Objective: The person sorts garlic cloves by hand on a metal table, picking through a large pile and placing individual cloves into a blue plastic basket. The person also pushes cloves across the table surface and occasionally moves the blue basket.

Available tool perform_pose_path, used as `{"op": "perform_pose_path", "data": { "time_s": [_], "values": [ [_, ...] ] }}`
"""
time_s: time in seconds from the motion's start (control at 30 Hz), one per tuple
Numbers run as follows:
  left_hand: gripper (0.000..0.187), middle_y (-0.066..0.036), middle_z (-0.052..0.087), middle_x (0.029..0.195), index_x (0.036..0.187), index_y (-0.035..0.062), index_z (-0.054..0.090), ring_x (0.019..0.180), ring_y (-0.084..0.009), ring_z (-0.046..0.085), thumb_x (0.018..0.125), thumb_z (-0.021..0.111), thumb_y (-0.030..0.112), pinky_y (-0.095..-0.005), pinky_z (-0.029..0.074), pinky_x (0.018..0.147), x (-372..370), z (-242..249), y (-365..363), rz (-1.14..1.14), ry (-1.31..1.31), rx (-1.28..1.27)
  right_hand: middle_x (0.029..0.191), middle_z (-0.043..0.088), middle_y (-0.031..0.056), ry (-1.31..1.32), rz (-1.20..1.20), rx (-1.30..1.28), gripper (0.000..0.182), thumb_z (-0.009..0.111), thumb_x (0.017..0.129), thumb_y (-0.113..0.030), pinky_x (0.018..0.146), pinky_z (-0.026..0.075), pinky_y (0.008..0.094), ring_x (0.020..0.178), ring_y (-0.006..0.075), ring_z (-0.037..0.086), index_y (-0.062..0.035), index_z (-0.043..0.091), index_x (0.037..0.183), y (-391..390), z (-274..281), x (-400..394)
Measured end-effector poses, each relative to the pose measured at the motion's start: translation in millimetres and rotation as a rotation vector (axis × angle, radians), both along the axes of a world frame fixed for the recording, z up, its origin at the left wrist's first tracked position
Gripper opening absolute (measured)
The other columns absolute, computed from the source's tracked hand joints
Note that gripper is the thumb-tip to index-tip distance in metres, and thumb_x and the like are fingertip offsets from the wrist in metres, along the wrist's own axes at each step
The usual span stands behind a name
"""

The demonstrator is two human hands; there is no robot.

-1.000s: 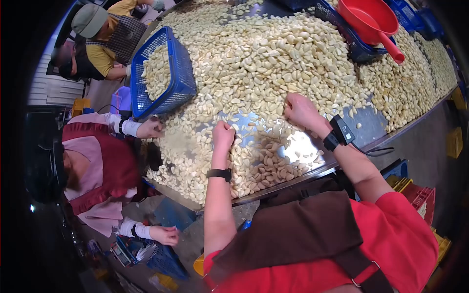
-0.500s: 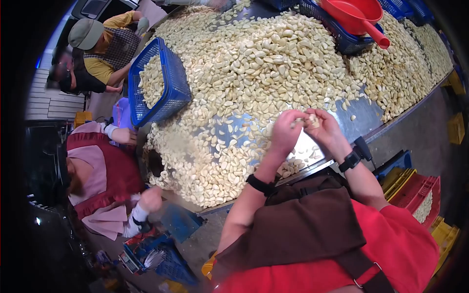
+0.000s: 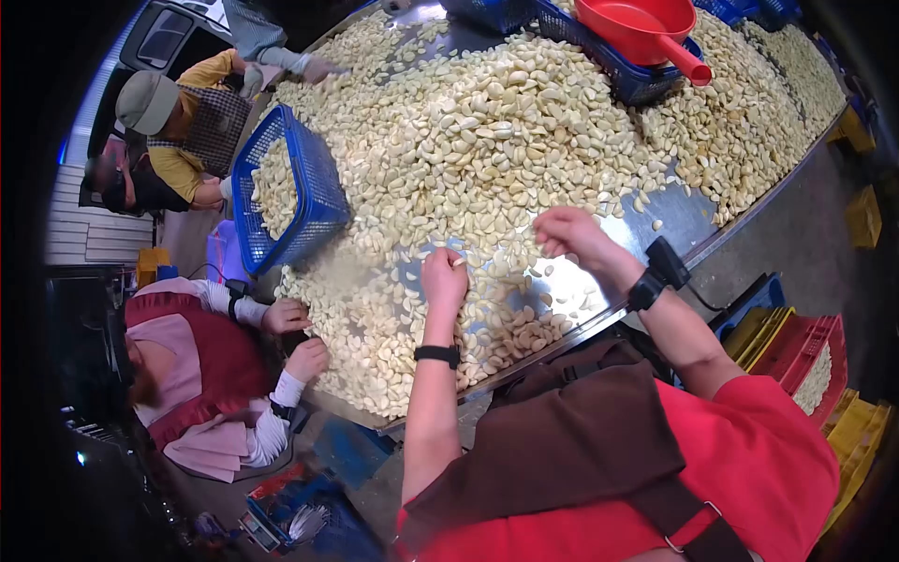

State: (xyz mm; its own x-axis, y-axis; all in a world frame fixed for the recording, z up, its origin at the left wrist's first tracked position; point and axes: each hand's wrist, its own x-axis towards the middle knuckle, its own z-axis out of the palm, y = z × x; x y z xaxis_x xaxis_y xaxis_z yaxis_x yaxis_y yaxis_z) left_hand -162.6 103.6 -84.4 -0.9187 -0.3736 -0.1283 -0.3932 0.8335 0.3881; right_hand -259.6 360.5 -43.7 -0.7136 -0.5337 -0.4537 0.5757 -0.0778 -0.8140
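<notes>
A broad heap of pale, peeled-looking garlic cloves (image 3: 510, 122) covers the metal table (image 3: 655, 220). My left hand (image 3: 444, 281) is closed low over the scattered cloves left of the middle, with a pale clove (image 3: 458, 264) showing at its fingertips. To the right, my right hand (image 3: 573, 234) reaches over the lower edge of the heap. Its fingers are loosely bent and apart, pointing left, and I see nothing held in them. A patch of loose cloves (image 3: 524, 328) lies between my hands and the table's near edge.
A blue basket (image 3: 323, 192) of cloves stands at the left. A red scoop (image 3: 646, 28) rests on another blue basket (image 3: 641, 84) at the back. A co-worker's hands (image 3: 304, 337) touch cloves at the left edge; other people stand beyond. Stacked crates (image 3: 796, 361) are at my right.
My hands were together over the bare metal; now they are apart. The left has moved left and down, the right slightly left. The near co-worker's hands have come together at the table edge.
</notes>
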Motion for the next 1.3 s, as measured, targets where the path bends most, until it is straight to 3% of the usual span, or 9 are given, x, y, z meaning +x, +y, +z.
{"op": "perform_pose_path", "data": {
  "time_s": [0.1,0.2,0.3,0.4,0.5,0.67,0.77,1.03,1.3],
  "values": [
    [0.013,-0.006,0.059,0.077,0.092,0.0071,0.064,0.073,-0.0199,0.055,0.079,0.064,0.010,-0.0305,0.045,0.066,7,14,21,0.049,0.278,0.383,0.076,0.062,0.0049,-0.030,0.135,0.048,0.019,0.057,0.088,-0.012,0.049,0.046,0.0229,0.058,0.0099,0.057,-0.0012,0.062,0.103,-32,4,17],
    [0.017,-0.001,0.061,0.079,0.102,-0.0023,0.063,0.064,-0.0063,0.052,0.092,0.055,0.009,-0.0180,0.040,0.057,4,52,51,0.343,0.251,1.329,0.078,0.060,0.0012,0.272,0.162,0.047,0.028,0.056,0.086,-0.007,0.056,0.046,0.0226,0.065,0.0081,0.056,-0.0024,0.060,0.113,-42,5,27],
    [0.020,-0.001,0.062,0.079,0.105,-0.0020,0.062,0.066,-0.0060,0.054,0.089,0.059,0.009,-0.0186,0.042,0.059,0,51,63,0.281,0.103,1.403,0.082,0.060,0.0010,0.673,0.136,0.112,0.031,0.060,0.085,-0.010,0.063,0.046,0.0241,0.072,0.0095,0.057,-0.0066,0.061,0.116,-36,33,30],
    [0.015,0.006,0.051,0.064,0.092,0.0010,0.068,0.054,-0.0026,0.040,0.089,0.053,0.006,-0.0195,0.027,0.048,-9,71,93,0.096,0.033,1.165,0.086,0.062,0.0115,0.997,0.266,0.285,0.019,0.058,0.088,-0.022,0.073,0.048,0.0342,0.080,0.0260,0.060,-0.0113,0.066,0.101,-21,21,25],
    [0.021,0.000,0.058,0.071,0.108,-0.0010,0.062,0.059,-0.0042,0.050,0.093,0.049,0.008,-0.0171,0.038,0.051,-18,57,108,0.060,0.042,1.289,0.081,0.062,0.0140,0.829,0.058,0.274,0.020,0.057,0.086,-0.024,0.069,0.048,0.0364,0.077,0.0305,0.060,-0.0046,0.062,0.085,4,31,24],
    [0.033,-0.007,0.064,0.086,0.122,-0.0027,0.051,0.068,-0.0105,0.060,0.091,0.053,0.010,-0.0206,0.048,0.058,9,79,105,0.041,-0.156,1.255,0.073,0.061,0.0032,0.970,-0.790,0.465,0.009,0.062,0.086,-0.012,0.056,0.043,0.0238,0.064,0.0082,0.055,-0.0028,0.061,0.088,91,141,-49],
    [0.029,-0.007,0.064,0.084,0.116,-0.0020,0.054,0.067,-0.0111,0.060,0.091,0.055,0.010,-0.0205,0.048,0.057,37,70,90,0.016,-0.304,1.199,0.078,0.061,0.0019,1.168,-1.080,0.175,0.007,0.062,0.088,-0.006,0.055,0.043,0.0174,0.064,0.0034,0.053,-0.0019,0.056,0.089,139,213,-83],
    [0.032,-0.006,0.057,0.093,0.115,0.0002,0.046,0.074,-0.0080,0.057,0.086,0.061,0.000,-0.0183,0.046,0.059,-10,139,122,0.071,0.354,1.214,0.064,0.058,0.0020,0.309,-0.112,-0.034,0.009,0.064,0.086,-0.009,0.044,0.038,0.0207,0.050,0.0064,0.051,-0.0008,0.060,0.083,29,126,-19],
    [0.023,-0.005,0.062,0.076,0.099,0.0016,0.051,0.062,-0.0093,0.057,0.085,0.068,0.011,-0.0199,0.046,0.057,-16,136,126,0.084,0.389,1.480,0.072,0.062,0.0044,-0.014,0.043,-0.203,0.012,0.063,0.087,-0.012,0.048,0.042,0.0212,0.055,0.0088,0.055,-0.0004,0.061,0.089,10,90,12]
  ]
}}
